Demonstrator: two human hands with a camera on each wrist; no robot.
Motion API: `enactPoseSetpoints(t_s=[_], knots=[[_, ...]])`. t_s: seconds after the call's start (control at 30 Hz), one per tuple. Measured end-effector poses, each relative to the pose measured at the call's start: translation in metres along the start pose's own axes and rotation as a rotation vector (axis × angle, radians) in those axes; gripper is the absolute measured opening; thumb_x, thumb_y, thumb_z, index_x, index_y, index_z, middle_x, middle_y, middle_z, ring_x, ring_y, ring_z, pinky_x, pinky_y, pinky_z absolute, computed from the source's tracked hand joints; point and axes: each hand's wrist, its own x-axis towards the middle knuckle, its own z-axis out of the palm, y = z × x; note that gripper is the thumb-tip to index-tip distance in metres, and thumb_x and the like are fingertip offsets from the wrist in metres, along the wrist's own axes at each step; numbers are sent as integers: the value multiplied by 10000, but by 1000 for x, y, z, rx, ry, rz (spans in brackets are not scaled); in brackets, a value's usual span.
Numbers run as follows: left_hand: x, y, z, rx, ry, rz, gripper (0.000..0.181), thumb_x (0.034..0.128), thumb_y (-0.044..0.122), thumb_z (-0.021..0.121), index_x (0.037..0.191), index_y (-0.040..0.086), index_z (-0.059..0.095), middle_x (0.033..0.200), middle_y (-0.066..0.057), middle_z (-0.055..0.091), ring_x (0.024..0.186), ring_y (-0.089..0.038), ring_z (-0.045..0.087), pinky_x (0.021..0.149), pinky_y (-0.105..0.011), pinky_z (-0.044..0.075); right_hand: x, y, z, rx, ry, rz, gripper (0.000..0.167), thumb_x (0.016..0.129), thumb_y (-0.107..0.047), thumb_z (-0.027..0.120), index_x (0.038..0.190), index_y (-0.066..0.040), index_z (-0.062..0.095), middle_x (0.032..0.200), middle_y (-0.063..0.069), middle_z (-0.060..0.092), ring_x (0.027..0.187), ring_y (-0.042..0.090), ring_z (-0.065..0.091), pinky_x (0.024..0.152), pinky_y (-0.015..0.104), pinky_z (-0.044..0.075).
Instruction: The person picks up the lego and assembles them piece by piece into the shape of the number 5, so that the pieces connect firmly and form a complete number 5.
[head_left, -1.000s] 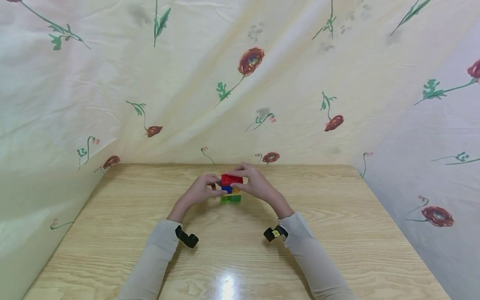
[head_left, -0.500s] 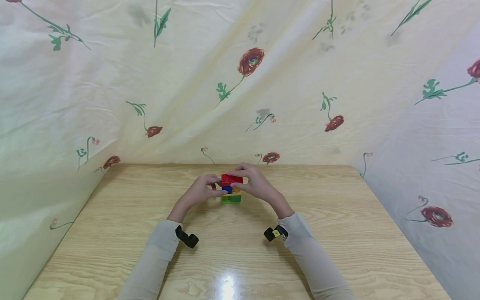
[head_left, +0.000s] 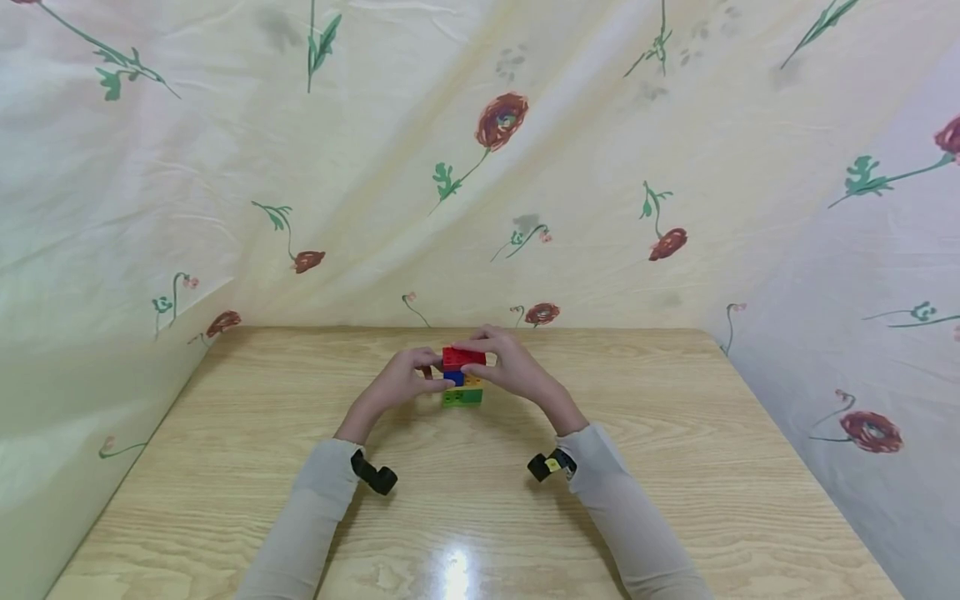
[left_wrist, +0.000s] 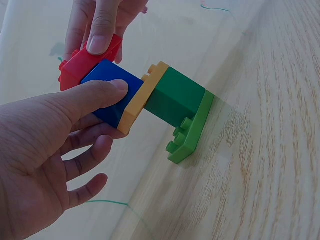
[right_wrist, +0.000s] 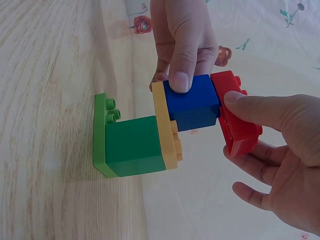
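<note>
A stack of toy building bricks stands on the wooden table. At its base is a flat light green brick (right_wrist: 101,145), with a dark green block (right_wrist: 135,147) on it. Above that lies a thin yellow-orange plate (left_wrist: 143,99), then a blue block (right_wrist: 192,105) set over one end of the plate. My left hand (head_left: 401,381) pinches the blue block between thumb and fingers. My right hand (head_left: 513,367) grips the red brick (head_left: 461,359) at the top, thumb on its near side. The red brick sits on the blue block, slightly tilted, with a small gap showing on one side.
The wooden table (head_left: 465,500) reaches back to a flowered cloth (head_left: 375,167) hanging behind and at both sides. Black wrist cameras are strapped at both sleeves (head_left: 307,492).
</note>
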Motion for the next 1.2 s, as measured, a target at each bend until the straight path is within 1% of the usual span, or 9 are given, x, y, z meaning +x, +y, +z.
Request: enactPoseSetpoints(t_s=[0.6,0.87,1.2], knots=[[1,1,-1,2,-1,-7,252,906,215,789,1117,79,768,1008,-72,721,876,-171,606,737,-271,508,1,4,-1,50,-21,5,422,946,-134,729,1356,-66,655,1237,159,645,1099,296,605,884,401,560],[2,2,-1,-6,-2,-21,236,899,210,796,1103,94,771,990,-53,711,877,-171,600,730,-265,504,2,7,0,68,-16,18,422,936,-135,741,1348,-85,666,1241,157,655,1114,301,614,919,438,557],[2,1,0,-9,1,-18,231,903,214,793,1091,81,775,987,-70,712,873,-170,598,736,-276,503,2,6,0,65,-5,19,417,922,-137,757,1331,-101,683,1225,143,659,1108,292,616,924,429,554]])
